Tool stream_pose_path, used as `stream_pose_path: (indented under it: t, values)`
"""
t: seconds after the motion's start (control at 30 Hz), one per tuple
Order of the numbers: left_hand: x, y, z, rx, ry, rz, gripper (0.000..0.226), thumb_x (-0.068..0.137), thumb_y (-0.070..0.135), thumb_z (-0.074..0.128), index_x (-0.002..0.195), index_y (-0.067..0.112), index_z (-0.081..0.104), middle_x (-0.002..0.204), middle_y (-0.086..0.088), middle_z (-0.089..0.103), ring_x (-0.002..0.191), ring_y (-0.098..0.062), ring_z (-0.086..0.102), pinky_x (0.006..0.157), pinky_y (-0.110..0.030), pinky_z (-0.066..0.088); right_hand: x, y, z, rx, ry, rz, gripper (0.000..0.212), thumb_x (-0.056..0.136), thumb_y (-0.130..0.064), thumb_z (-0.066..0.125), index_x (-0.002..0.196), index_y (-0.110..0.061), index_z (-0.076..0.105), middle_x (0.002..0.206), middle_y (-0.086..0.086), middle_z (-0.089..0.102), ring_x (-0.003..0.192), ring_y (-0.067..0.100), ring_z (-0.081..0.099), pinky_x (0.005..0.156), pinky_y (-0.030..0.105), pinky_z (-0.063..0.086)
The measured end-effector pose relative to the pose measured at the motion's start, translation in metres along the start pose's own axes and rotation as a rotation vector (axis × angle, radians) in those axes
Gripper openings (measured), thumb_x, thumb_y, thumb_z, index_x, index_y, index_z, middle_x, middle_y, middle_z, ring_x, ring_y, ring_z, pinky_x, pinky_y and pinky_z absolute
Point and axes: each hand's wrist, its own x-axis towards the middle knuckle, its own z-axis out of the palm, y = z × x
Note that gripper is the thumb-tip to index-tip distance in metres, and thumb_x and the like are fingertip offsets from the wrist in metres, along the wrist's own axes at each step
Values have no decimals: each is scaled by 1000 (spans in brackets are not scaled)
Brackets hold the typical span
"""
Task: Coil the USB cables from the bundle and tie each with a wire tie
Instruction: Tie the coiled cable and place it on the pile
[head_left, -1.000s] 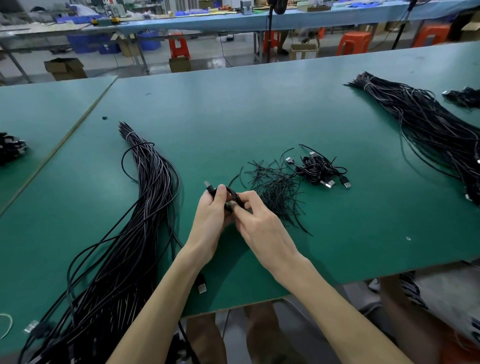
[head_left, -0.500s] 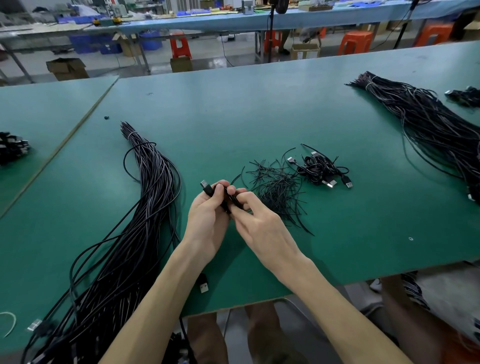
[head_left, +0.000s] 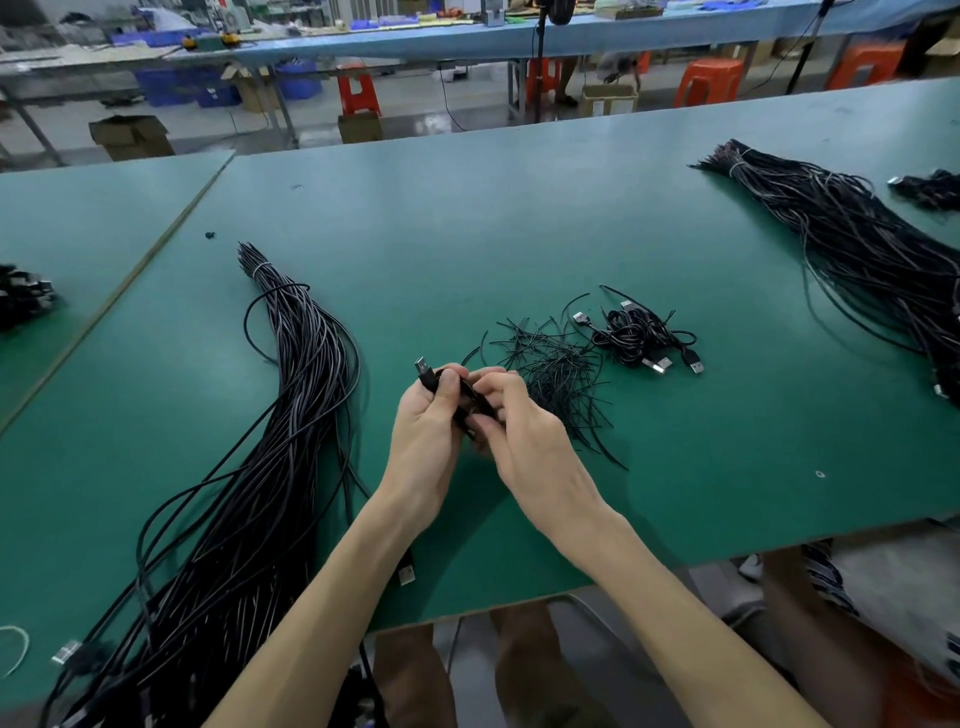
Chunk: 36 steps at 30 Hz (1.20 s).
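While both hands pinch a coiled cable, fingers hide any wire tie.

a single head-worn wide-angle view looks forward and down from close above the near edge of the flat green table. both forearms reach in from the bottom, and the far workshop benches and orange plastic stools cross the top.

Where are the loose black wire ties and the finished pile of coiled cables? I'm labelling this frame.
loose black wire ties (head_left: 553, 371), head view, middle of the heap.
finished pile of coiled black cables (head_left: 631, 332), head view, centre of the tangle.
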Motion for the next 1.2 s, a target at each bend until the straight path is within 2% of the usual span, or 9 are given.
stream_pose_path:
  t: [0.13, 0.23, 0.3, 0.4, 0.53, 0.67, 0.83, 1.07, 1.2]
  values:
    - [0, -1, 0, -57, -41, -19, 25, 112, 19, 36, 106, 1, 53, 111, -42, 59, 74, -33, 53, 55, -40, 45, 4, 0, -6, 132, 33, 82, 14, 101, -2, 60, 102, -15, 57, 106, 3, 69, 69, 15, 66, 71, 33, 57]
    - [-1, -1, -1, -77, -55, -26, 28, 112, 19, 35, 104, 0, 53, 113, -23, 71, 73, -31, 52, 53, -38, 44, 5, 1, -8, 175, 55, 83, 7, 100, 0, 62, 101, -7, 61, 99, 3, 70, 62, 15, 66, 65, 25, 57]
    - [-1, 0, -1, -57, -59, -22, 36, 113, 21, 33, 97, 4, 61, 121, -26, 70, 84, -36, 55, 57, -39, 45, 4, 2, -5, 152, 34, 64, 8, 102, -6, 61, 109, -5, 63, 97, 6, 69, 69, 14, 67, 70, 27, 58]
    - [-1, 1, -1, -8, -39, -11, 55, 113, 20, 31, 87, 20, 79, 117, -18, 74, 107, -32, 69, 81, -38, 54, 1, 3, 0, 9, -36, 7, 29, 103, -19, 62, 126, -2, 59, 125, 10, 65, 104, 20, 66, 92, 32, 55]
    - [3, -5, -4, 43, 9, -13, 41, 113, 22, 33, 110, -4, 64, 116, -16, 75, 114, -28, 70, 95, -37, 53, 0, 6, 2, -24, -93, -29, 39, 101, -19, 65, 133, -2, 53, 139, 10, 57, 123, 21, 59, 104, 31, 49]
    - [2, -6, -2, 38, 23, -4, 37, 112, 23, 37, 108, -9, 55, 105, -26, 70, 90, -39, 67, 70, -44, 50, 5, 9, -2, 164, -58, 46, 22, 97, 0, 65, 114, -12, 58, 124, 0, 65, 92, 19, 71, 87, 37, 59]
    - [1, -5, 0, -49, -59, 1, 33, 112, 20, 38, 93, 2, 58, 81, -10, 66, 63, -24, 48, 51, -35, 42, 10, 13, -8, 461, 8, 181, 34, 90, 10, 68, 92, -23, 65, 107, -6, 73, 68, 26, 72, 66, 31, 60]
    - [3, 0, -4, -139, -192, -12, 22, 111, 18, 37, 109, 2, 52, 128, -24, 67, 82, -34, 56, 58, -37, 48, 14, 22, -13, 639, 39, 225, 19, 89, 8, 72, 94, -10, 71, 78, 6, 76, 60, 28, 72, 62, 28, 58]
    - [6, 2, -11, -103, -326, 52, 31, 109, 13, 39, 131, -7, 49, 141, -22, 60, 101, -29, 67, 76, -37, 54, 14, 25, -17, 798, 73, 290, 14, 88, 8, 72, 97, -4, 71, 74, 16, 74, 57, 25, 68, 61, 28, 58]
